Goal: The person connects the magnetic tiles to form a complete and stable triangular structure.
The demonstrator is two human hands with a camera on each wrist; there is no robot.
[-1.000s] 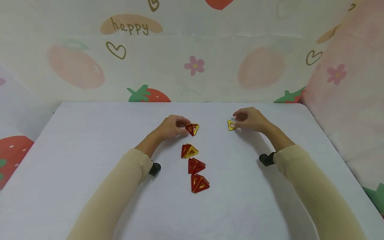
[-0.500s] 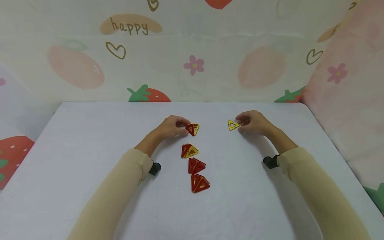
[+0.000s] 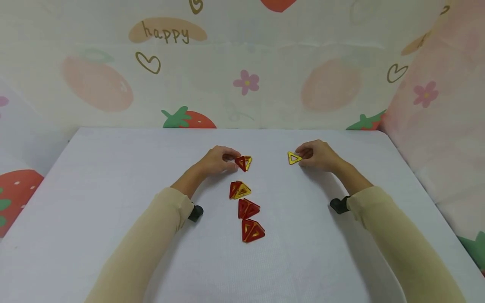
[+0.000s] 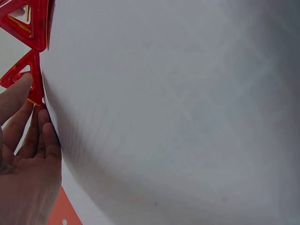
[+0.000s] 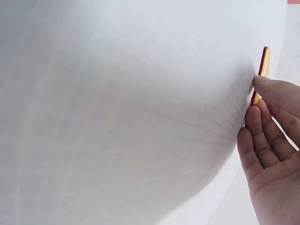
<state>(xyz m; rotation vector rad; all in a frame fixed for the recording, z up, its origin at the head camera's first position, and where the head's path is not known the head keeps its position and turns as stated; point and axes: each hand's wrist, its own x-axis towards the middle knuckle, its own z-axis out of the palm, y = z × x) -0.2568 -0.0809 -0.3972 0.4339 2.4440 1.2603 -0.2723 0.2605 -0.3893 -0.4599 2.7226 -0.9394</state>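
At the far middle of the table, my left hand (image 3: pixel 219 160) pinches a small red-and-yellow pyramid of triangular magnetic tiles (image 3: pixel 242 162). In the left wrist view, the thumb lies over the red face (image 4: pixel 32 70), and the other fingers are partly hidden below it. To the right, the thumb and fingers of my right hand (image 3: pixel 320 155) hold the right corner of a yellow triangular magnetic tile (image 3: pixel 290 158). Seen edge-on in the right wrist view, this tile (image 5: pixel 264 58) shows a red side and a yellow side. A gap separates the two hands.
Nearer me, a red-and-yellow tile pyramid (image 3: pixel 241 190), a red one (image 3: pixel 248 208) and another red one (image 3: pixel 253 231) stand in a rough column on the white table (image 3: pixel 132 235). A patterned cloth (image 3: pixel 276 50) hangs behind the table's far edge.
My right hand first drew back right from the yellow tile, uncovering its right corner, then came slightly left again onto that corner. The left hand and the pyramids stay in place.
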